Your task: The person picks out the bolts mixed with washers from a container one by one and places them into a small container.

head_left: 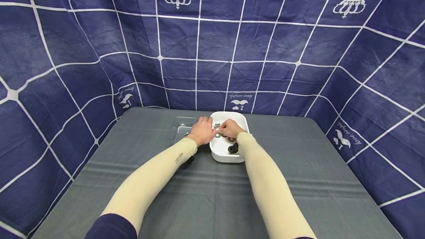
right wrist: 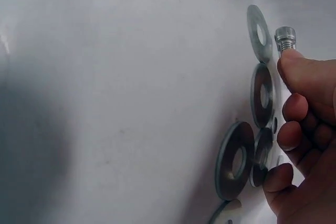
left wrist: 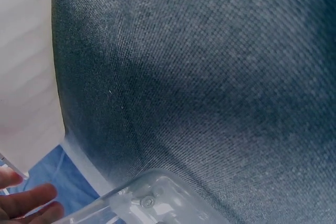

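A white plastic bin [head_left: 229,158] stands on the grey cloth and holds flat metal washers [right wrist: 261,95] and several small bolts [head_left: 217,125]. Inside it, my right hand [head_left: 231,128] pinches a socket-head bolt [right wrist: 285,36] between thumb and index finger, its head sticking out past the fingertips. The other fingers are curled just beside the washers. My left hand [head_left: 201,132] grips the bin's left rim, thumb toward the inside; in the left wrist view its fingers [left wrist: 31,201] show at the rim's far corner. The left thumb is hidden there.
Left of the bin lies a clear plastic tray [head_left: 183,130] with a small metal piece [left wrist: 147,201] in it. A black part [head_left: 233,148] sits in the bin's near end. Another dark object [head_left: 190,159] is partly hidden under the left forearm. Blue curtains surround the table.
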`<state>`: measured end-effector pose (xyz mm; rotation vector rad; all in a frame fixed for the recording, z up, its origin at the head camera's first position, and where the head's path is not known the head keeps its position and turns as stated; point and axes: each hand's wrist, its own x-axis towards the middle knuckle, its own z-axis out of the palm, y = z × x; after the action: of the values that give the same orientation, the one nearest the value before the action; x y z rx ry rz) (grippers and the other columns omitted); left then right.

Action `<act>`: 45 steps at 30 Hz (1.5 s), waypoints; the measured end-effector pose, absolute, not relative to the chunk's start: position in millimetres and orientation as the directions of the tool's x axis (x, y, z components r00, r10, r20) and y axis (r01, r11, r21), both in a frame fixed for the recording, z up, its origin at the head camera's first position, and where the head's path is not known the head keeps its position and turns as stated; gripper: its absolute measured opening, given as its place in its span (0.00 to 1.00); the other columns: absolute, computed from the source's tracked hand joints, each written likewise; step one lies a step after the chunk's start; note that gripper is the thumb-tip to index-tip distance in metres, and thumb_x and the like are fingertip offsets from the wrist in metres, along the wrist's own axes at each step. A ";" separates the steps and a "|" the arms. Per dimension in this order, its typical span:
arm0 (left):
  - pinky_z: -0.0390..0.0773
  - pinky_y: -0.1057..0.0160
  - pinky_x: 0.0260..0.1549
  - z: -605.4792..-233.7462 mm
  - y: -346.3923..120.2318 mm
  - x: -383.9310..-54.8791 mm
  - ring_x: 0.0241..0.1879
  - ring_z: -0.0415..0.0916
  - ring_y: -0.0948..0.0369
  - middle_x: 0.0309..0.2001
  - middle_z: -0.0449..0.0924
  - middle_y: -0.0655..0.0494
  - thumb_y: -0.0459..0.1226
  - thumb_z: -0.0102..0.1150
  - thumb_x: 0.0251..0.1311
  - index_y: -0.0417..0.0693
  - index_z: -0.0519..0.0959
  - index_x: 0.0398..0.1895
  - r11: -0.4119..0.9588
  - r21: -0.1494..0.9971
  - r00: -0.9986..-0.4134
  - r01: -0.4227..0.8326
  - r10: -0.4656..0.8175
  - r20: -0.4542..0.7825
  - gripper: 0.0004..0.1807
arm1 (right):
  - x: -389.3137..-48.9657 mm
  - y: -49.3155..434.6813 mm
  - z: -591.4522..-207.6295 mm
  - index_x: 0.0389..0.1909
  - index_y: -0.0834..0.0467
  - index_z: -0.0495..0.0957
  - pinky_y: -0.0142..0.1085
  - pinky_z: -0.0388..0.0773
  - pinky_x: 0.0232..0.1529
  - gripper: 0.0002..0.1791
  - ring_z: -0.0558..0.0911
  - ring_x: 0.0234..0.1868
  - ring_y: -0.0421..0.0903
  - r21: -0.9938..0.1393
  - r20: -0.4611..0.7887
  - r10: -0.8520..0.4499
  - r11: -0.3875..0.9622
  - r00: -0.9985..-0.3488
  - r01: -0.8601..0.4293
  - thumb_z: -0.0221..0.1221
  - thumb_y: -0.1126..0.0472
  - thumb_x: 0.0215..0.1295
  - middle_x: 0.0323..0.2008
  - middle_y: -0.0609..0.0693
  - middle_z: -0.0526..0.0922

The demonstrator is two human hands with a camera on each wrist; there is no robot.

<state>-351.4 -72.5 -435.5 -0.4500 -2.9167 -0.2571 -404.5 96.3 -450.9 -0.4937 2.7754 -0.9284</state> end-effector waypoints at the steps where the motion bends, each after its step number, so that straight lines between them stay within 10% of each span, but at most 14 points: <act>1: 0.77 0.46 0.57 -435.1 -73.0 -351.6 0.60 0.69 0.43 0.55 0.74 0.37 0.47 0.52 0.70 0.35 0.67 0.64 0.940 0.141 -0.939 0.311 0.281 0.200 0.29 | -404.8 96.9 -450.2 0.31 0.62 0.85 0.28 0.67 0.19 0.07 0.71 0.18 0.37 -0.607 -0.054 -0.364 0.751 -0.930 -0.259 0.61 0.64 0.66 0.19 0.43 0.76; 30: 0.73 0.44 0.58 -423.6 -84.5 -349.0 0.61 0.69 0.46 0.57 0.76 0.42 0.53 0.49 0.68 0.42 0.73 0.63 0.952 -0.011 -0.933 0.307 0.303 0.192 0.30 | -402.1 104.0 -418.9 0.37 0.66 0.86 0.34 0.74 0.43 0.10 0.76 0.33 0.42 -0.503 0.069 -0.412 0.773 -0.909 -0.388 0.58 0.64 0.69 0.30 0.52 0.85; 45: 0.71 0.42 0.59 -417.5 -93.2 -352.2 0.63 0.69 0.46 0.59 0.75 0.41 0.55 0.47 0.70 0.43 0.74 0.64 0.957 -0.001 -0.934 0.290 0.284 0.215 0.30 | -406.1 100.7 -400.1 0.39 0.65 0.85 0.31 0.71 0.36 0.10 0.74 0.32 0.41 -0.501 0.077 -0.423 0.767 -0.903 -0.402 0.57 0.63 0.72 0.33 0.53 0.84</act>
<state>-352.2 -93.2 -417.5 -0.4293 -2.8946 -0.0451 -406.1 100.7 -400.1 -0.6808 2.9144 -0.8117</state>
